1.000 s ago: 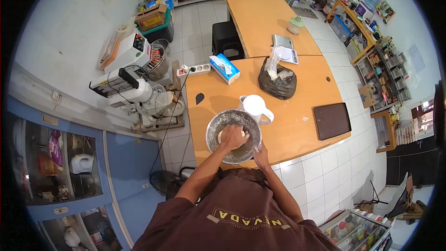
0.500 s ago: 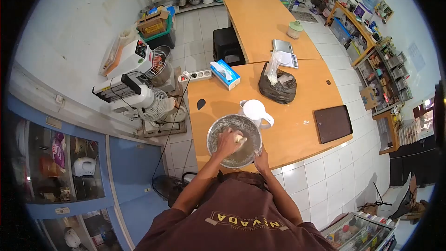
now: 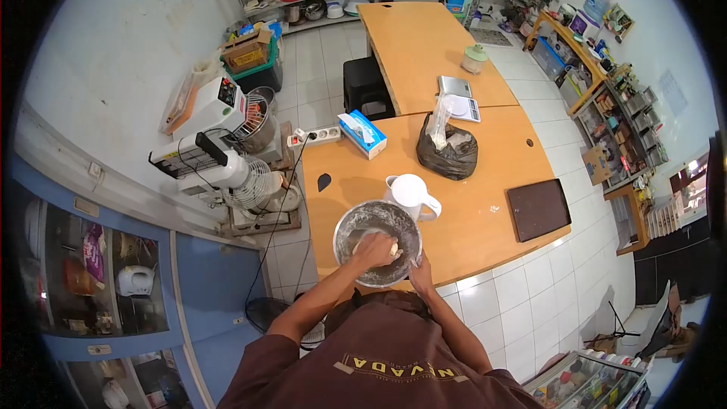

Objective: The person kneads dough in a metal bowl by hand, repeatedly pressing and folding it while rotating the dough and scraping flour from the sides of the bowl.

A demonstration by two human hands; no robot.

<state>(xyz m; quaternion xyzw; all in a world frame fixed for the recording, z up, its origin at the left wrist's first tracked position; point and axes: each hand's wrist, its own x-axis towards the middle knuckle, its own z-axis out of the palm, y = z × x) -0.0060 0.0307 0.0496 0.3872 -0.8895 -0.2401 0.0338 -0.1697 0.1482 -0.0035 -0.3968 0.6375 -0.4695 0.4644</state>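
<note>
Dough in the bowl, a hand curled on it

From where I stand, the metal bowl (image 3: 392,218) sits at the near edge of the wooden surface (image 3: 477,220), with a white pitcher (image 3: 410,191) just beyond its far right side. That pitcher is the nearest thing crowding it; whether the two touch, I can't tell. Farther back are a black plastic bag (image 3: 447,155), a blue tissue box (image 3: 365,136) and a power strip (image 3: 324,135), and well off to the right lies a dark tray (image 3: 539,210). Two scales lie behind the bag, across the seam between the tables.

The left hand (image 3: 372,250) is down inside the bowl, its fingers narrowed and curled on the pale dough (image 3: 394,248), a bit of which shows past the fingertips. The hand hides some of the rest. The right hand (image 3: 419,273) holds the bowl by its near right rim, fingers closed in against the wall.

Half a second ago the left hand looked more spread, with the lump by its fingertips; now it has drawn in over the dough. The right hand has kept its place at the rim.
</note>
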